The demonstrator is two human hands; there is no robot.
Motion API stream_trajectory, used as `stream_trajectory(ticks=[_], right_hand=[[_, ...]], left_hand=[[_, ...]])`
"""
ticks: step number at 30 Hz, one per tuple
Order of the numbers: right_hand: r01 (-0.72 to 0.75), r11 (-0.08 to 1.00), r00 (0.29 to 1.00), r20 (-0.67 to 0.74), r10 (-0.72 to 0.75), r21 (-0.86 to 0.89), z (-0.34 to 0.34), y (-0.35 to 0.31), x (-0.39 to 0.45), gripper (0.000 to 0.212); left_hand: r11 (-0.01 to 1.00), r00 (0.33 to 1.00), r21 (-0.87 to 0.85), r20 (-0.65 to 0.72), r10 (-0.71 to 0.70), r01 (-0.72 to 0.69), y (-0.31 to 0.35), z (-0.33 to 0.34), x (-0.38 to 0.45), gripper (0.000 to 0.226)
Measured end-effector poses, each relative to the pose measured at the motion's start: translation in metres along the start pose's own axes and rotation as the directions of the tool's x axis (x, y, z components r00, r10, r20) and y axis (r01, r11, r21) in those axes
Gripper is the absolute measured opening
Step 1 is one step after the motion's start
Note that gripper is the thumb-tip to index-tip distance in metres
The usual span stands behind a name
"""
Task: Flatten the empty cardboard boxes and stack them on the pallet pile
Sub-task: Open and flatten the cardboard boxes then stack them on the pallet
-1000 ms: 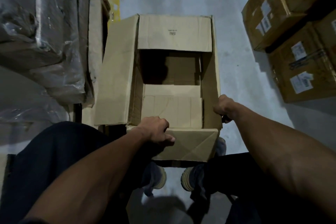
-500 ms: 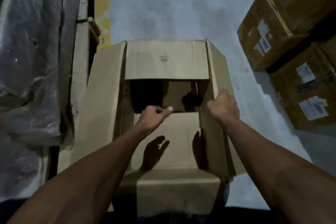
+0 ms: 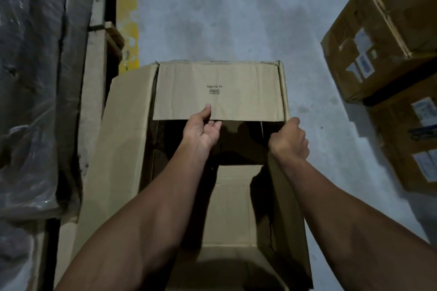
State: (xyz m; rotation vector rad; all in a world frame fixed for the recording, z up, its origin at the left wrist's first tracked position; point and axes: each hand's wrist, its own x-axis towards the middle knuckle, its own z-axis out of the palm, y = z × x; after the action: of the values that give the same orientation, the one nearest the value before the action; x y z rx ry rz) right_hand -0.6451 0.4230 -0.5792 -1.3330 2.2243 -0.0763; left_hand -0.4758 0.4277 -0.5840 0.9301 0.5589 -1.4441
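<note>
One open cardboard box (image 3: pixel 179 186) stands on the floor, with four top flaps showing: one far flap (image 3: pixel 217 92), one wide left flap (image 3: pixel 123 149), one right flap (image 3: pixel 287 196) and one near flap, mostly hidden at the lower edge. Two bare hands are at it, one left hand (image 3: pixel 201 130) and one right hand (image 3: pixel 289 140). Two sealed labelled cartons (image 3: pixel 378 38) sit stacked at the right. One plastic-wrapped load (image 3: pixel 33 92) fills the left side.

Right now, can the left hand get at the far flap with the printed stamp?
Probably yes: the left hand is already at the far flap's near edge, thumb on top, nothing between them. The right hand grips the box's right flap.
</note>
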Motion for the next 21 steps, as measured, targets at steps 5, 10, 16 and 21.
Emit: stream_trajectory(ticks=[5, 10, 16, 21], right_hand=[[0.003, 1.000, 1.000, 0.016, -0.003, -0.011, -0.002, -0.001, -0.003, 0.033], [0.034, 0.999, 0.999, 0.030, -0.033, -0.018, -0.006, -0.002, -0.006, 0.028], [0.021, 0.999, 1.000, 0.017, -0.020, -0.036, -0.003, -0.005, -0.005, 0.026], [0.010, 0.999, 1.000, 0.002, -0.010, -0.045, -0.001, -0.008, -0.004, 0.026]], left_hand=[[0.997, 0.999, 0.055, 0.002, 0.048, -0.048, 0.009, 0.017, -0.012, 0.015], [0.876, 0.928, 0.313, 0.188, 0.323, -0.368, 0.028, 0.059, -0.028, 0.009], [-0.140, 0.704, 0.808, 0.572, 0.421, -0.573, 0.045, 0.092, 0.003, 0.061], [-0.834, 0.665, 0.470, 0.725, 0.178, -0.289, 0.059, 0.099, 0.047, 0.071]])
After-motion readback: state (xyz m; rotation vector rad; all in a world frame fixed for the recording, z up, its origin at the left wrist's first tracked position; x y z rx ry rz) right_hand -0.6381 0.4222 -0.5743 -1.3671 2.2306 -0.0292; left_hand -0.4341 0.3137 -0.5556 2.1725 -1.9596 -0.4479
